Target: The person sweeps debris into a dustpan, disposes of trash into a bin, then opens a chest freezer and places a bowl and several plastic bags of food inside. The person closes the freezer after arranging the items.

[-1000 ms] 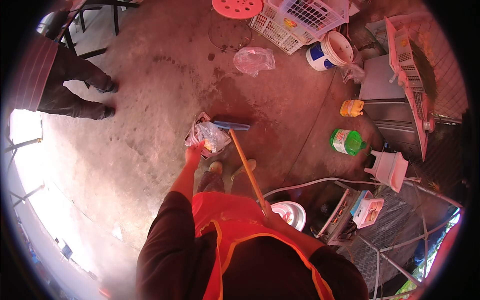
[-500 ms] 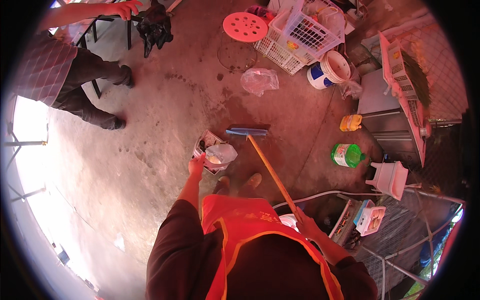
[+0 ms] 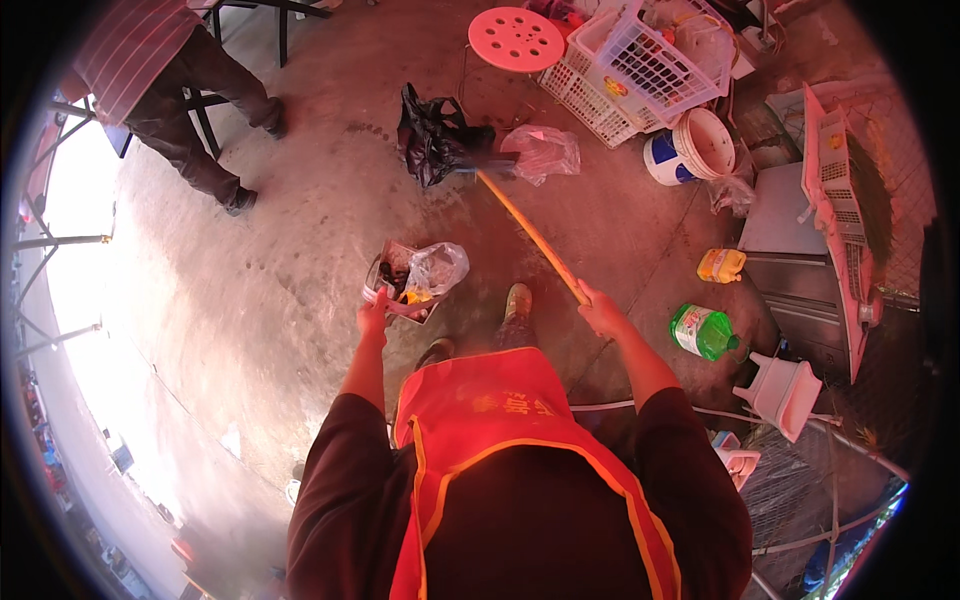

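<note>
Floor tool (image 3: 531, 231): in the head view, its wooden handle slants forward and leftward from your right side, its blurred head overlapping the black bag (image 3: 428, 135).
Right grip (image 3: 602, 312): your fingers are wrapped around the handle's near end.
Left grip (image 3: 373, 315): you have it clamped on the near left side of the open box (image 3: 397, 250).
Box contents: a see-through bag (image 3: 440, 268) bulges over the right side.
Floor (image 3: 300, 220): a crumpled pale bag (image 3: 548, 153) lies just right of the black one.

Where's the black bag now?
The black bag is upper middle in the head view, left of the clear bag, by the far end of the wooden-handled tool.
</note>
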The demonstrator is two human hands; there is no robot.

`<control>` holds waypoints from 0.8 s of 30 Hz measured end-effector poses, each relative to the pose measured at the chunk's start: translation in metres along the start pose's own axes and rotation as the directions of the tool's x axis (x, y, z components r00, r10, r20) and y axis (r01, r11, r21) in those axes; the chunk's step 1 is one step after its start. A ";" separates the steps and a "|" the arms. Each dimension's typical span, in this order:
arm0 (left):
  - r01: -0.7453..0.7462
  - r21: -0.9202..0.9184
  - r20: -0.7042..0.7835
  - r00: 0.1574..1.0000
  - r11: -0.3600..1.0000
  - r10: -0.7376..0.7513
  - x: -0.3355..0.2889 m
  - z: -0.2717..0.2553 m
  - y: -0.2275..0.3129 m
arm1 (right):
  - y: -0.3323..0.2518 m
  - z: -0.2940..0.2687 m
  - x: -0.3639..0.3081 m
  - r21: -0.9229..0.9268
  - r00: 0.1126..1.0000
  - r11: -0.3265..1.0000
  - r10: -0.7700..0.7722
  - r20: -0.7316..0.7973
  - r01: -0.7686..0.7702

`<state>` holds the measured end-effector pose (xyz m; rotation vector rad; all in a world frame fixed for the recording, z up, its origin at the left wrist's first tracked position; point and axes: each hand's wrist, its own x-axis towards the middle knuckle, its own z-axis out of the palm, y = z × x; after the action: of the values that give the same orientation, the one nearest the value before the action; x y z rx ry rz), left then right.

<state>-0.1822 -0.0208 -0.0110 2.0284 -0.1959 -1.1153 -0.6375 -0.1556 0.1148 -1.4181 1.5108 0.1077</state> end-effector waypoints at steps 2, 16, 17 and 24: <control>0.008 0.051 -0.041 0.999 0.999 -0.006 0.000 0.004 0.007 | -0.003 -0.028 0.009 0.018 0.995 0.995 0.098 0.025 -0.098; 0.118 -0.070 -0.143 0.982 0.991 -0.127 -0.025 0.079 0.085 | 0.081 -0.193 -0.115 0.582 0.902 0.697 0.395 0.177 -0.419; 0.116 -0.090 -0.133 0.983 0.989 -0.127 -0.023 0.081 0.084 | 0.074 -0.197 -0.113 0.630 0.895 0.647 0.395 0.206 -0.431; 0.119 -0.089 -0.051 0.991 0.989 -0.124 -0.011 0.116 0.086 | 0.023 -0.200 -0.054 0.750 0.921 0.543 0.305 0.244 -0.379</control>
<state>-0.2583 -0.1397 0.0229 2.0144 0.0042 -1.1198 -0.7839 -0.2423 0.2357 -0.3763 1.4642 -0.2445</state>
